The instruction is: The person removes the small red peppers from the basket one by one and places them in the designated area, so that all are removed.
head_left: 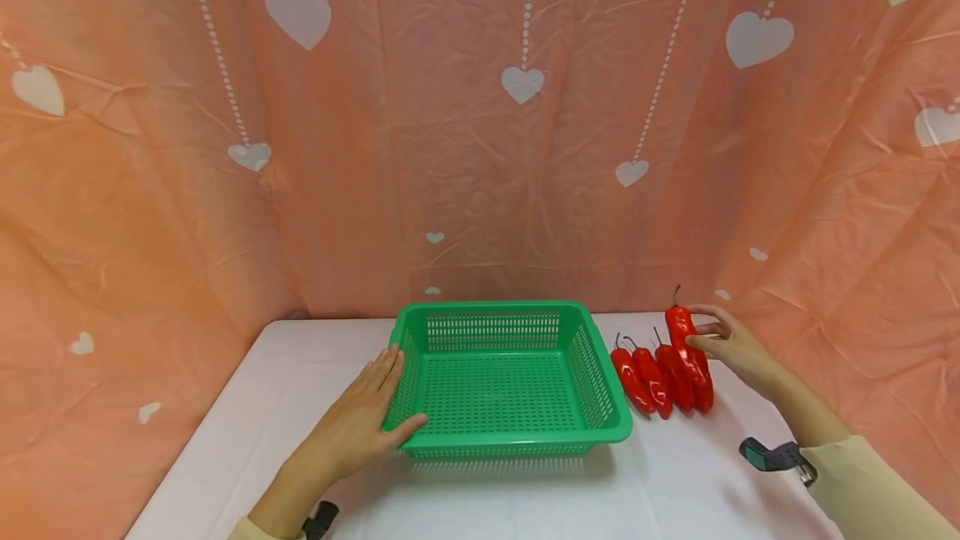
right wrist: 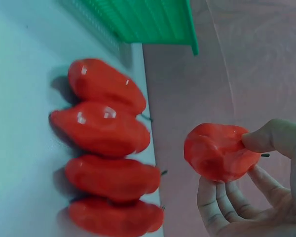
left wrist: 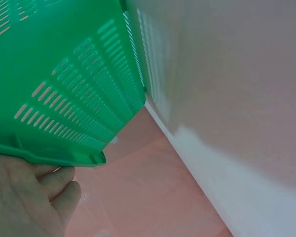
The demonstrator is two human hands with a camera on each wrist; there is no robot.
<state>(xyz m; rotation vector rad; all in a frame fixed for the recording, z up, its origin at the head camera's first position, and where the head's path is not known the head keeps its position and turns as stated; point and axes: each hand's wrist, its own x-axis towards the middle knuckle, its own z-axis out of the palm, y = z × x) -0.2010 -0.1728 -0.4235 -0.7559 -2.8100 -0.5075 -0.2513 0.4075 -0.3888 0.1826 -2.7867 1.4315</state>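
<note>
A green plastic basket (head_left: pixel 495 390) with slotted walls stands on the table, nothing inside it. At its left rim rests my left hand (head_left: pixel 360 419), fingers straight along the side and thumb over the front corner. The left wrist view shows those fingers (left wrist: pixel 59 185) against the rim's outer side. My right hand (head_left: pixel 731 348) pinches a red chili pepper (right wrist: pixel 214 150) between thumb and fingers, lifted above the others, its stem pointing up in the head view. Several more glossy red chili peppers (head_left: pixel 633 377) lie side by side just right of the basket.
A white-covered table (head_left: pixel 300 382) carries everything. Behind it hangs a pinkish-orange curtain (head_left: pixel 465 173) printed with white hearts, close to the table's back edge. Dark straps (head_left: pixel 780 457) sit at both wrists.
</note>
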